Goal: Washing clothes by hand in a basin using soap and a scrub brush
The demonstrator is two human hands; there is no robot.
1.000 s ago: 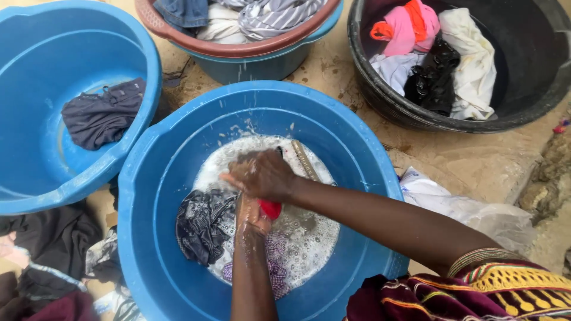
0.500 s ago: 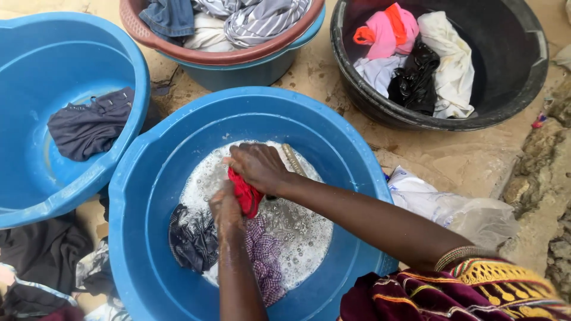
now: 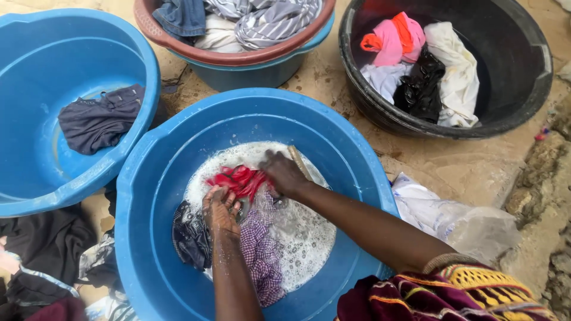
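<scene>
Both hands are down in the middle blue basin (image 3: 178,148), working a red cloth (image 3: 241,179) over the soapy water. The left hand (image 3: 220,211) has its fingers curled onto the near end of the cloth, and the right hand (image 3: 284,173) is closed over the far end, so the cloth is bunched between them just above the suds.

By my reckoning the wash is somewhere in the middle. A checked purple garment (image 3: 262,249) and a dark patterned one (image 3: 190,235) lie in the same basin, soaked and waiting beside the left wrist. A dark garment (image 3: 98,119) sits alone in the second blue basin (image 3: 35,71) to the left, and the black tub (image 3: 511,95) holds a pile of pink, white and black pieces (whether wrung out or not I cannot tell). Another basin (image 3: 238,59) at the top is heaped with striped and denim clothes, and more dark cloth (image 3: 41,249) lies on the ground at lower left.

Something pale and ridged, perhaps a brush (image 3: 299,160), pokes out behind the right hand, mostly covered. The foam hides what lies under the water, and the top basin is cut off by the picture's edge.
</scene>
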